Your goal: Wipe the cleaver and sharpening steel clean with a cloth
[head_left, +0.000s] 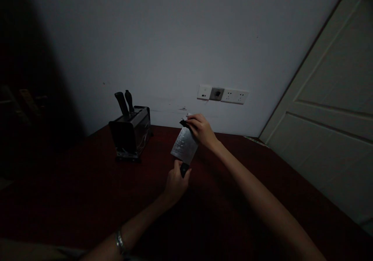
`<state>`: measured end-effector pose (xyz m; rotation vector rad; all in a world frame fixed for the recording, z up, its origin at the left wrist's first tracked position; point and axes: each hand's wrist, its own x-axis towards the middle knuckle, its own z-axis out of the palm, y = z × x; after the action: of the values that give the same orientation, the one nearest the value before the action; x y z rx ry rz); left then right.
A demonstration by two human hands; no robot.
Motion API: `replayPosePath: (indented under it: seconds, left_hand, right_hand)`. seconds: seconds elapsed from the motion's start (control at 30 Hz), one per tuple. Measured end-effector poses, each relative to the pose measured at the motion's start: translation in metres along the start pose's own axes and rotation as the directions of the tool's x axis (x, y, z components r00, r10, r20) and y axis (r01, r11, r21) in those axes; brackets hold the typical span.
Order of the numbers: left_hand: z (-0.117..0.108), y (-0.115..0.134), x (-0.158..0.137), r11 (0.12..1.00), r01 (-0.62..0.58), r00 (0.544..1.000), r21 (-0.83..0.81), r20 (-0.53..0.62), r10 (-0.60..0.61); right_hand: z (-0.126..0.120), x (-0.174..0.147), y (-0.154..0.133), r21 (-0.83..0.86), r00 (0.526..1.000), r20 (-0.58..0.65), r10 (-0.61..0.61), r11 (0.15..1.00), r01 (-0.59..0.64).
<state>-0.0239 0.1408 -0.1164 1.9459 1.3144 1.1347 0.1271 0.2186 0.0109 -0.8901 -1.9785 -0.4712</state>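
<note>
A cleaver with a broad silvery blade and a black handle is held up over the table, its blade pointing away from me. My left hand is closed round the handle. At the far end of the blade, my right hand pinches a crumpled black and whitish cloth against the metal. The cloth is partly hidden by the fingers, and the dim light makes its kind hard to confirm.
Left of the hands stands a dark knife block with two black-handled tools in it. The reddish-brown table meets a pale wall bearing sockets. A panelled door rises at the right.
</note>
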Motion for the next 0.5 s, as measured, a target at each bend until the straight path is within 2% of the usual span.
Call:
replayPosePath:
  seconds: [0.13, 0.5]
  left_hand:
    - [0.001, -0.002, -0.001, 1.0, -0.028, 1.0, -0.007, -0.006, 0.028]
    - [0.003, -0.001, -0.003, 0.999, -0.02, 0.999, -0.047, 0.026, 0.022]
  right_hand:
    - [-0.008, 0.003, 0.012, -0.04, 0.998, -0.052, 0.021, 0.999, -0.023]
    - [-0.023, -0.015, 0.02, -0.094, 0.994, -0.096, 0.062, 0.993, -0.071]
